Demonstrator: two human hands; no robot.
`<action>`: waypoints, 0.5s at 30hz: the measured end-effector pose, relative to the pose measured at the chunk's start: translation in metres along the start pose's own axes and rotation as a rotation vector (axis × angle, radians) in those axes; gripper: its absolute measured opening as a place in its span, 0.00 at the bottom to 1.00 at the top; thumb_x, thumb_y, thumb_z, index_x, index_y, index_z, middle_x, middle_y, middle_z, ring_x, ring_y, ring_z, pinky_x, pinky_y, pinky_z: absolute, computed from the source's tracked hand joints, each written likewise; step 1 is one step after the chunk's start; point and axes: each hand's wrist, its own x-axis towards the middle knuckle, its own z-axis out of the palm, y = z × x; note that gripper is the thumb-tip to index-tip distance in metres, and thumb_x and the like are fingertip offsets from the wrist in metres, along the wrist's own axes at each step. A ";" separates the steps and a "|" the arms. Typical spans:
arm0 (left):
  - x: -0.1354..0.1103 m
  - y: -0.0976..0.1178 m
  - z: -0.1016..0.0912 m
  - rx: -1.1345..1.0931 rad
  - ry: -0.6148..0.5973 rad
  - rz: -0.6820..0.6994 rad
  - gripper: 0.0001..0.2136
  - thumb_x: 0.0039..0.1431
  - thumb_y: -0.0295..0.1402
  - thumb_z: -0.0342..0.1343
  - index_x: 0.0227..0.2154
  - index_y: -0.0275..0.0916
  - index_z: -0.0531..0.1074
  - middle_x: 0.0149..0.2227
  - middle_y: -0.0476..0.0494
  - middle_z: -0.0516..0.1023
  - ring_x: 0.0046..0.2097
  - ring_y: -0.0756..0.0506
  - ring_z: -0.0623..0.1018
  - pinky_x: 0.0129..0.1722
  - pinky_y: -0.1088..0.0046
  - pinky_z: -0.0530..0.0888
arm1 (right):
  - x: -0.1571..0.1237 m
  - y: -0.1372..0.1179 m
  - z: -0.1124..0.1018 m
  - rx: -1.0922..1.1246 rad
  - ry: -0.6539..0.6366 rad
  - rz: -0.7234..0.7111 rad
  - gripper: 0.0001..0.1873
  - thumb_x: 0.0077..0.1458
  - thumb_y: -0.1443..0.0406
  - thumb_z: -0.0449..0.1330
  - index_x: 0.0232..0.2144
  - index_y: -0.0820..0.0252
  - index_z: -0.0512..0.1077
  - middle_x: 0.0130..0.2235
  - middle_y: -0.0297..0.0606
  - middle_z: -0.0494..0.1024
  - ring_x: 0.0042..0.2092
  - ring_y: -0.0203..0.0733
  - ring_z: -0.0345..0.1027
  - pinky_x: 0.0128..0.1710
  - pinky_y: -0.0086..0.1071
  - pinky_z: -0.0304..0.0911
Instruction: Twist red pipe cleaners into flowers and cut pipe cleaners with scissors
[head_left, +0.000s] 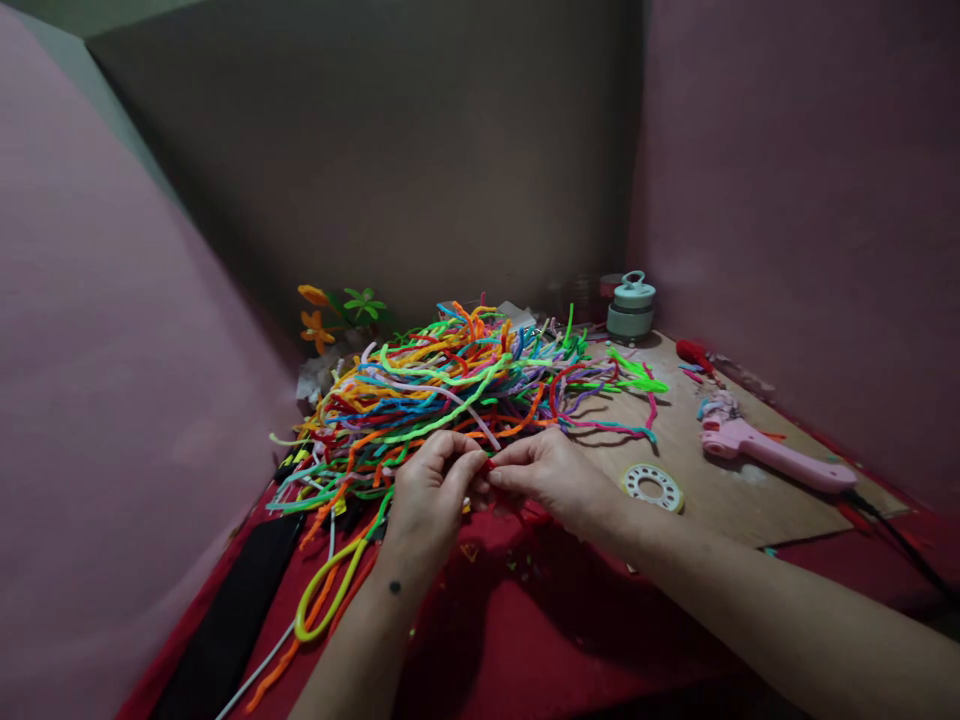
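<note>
So both hands were meeting in the middle here. The left grip [431, 495] had thumb and finger pinched tight on a small red piece [489, 465], and the right grip [559, 485] was nipped in on it from the other side, fingertips nearly touching. The piece sat right between them, just on the near side of the big pile of fuzzy stems [442, 390]. It was too small and half covered, so I couldn't tell its shape.

For fiddly stuff like that, imo one hand needed to stay put as the anchor while the other did the working, with small, gentle moves so the fuzz didn't get crushed. Red piece over a red tabletop [525, 650] in dim light also seemed easy to lose if dropped, so holding it over the paler brown board [697, 515] to the right might've helped.

Further out, a pale ring [677, 493] lay on that board near the right wrist, with a pink glue-gun-looking tool [780, 460] farther right and a lidded jar [631, 318] at the far edge. A yellow loop [302, 612] lay near left.
</note>
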 end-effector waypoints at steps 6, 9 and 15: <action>0.001 -0.009 0.000 0.413 0.135 0.235 0.08 0.56 0.35 0.49 0.25 0.39 0.66 0.21 0.52 0.69 0.22 0.52 0.69 0.23 0.78 0.65 | 0.001 0.002 0.000 -0.010 -0.005 -0.011 0.07 0.40 0.72 0.56 0.16 0.67 0.72 0.16 0.31 0.68 0.20 0.28 0.56 0.22 0.26 0.50; 0.000 -0.009 0.002 0.521 0.227 0.322 0.07 0.55 0.33 0.49 0.25 0.39 0.67 0.22 0.50 0.71 0.24 0.51 0.70 0.25 0.77 0.65 | 0.000 0.000 0.000 0.024 0.012 0.015 0.07 0.41 0.71 0.56 0.16 0.67 0.72 0.15 0.32 0.68 0.18 0.28 0.54 0.20 0.26 0.48; 0.004 -0.004 0.001 0.097 0.029 0.038 0.07 0.55 0.38 0.50 0.28 0.39 0.65 0.16 0.55 0.65 0.16 0.54 0.63 0.16 0.80 0.59 | -0.001 -0.004 0.002 0.123 0.039 0.085 0.05 0.39 0.70 0.58 0.16 0.67 0.72 0.14 0.32 0.69 0.16 0.27 0.54 0.18 0.25 0.48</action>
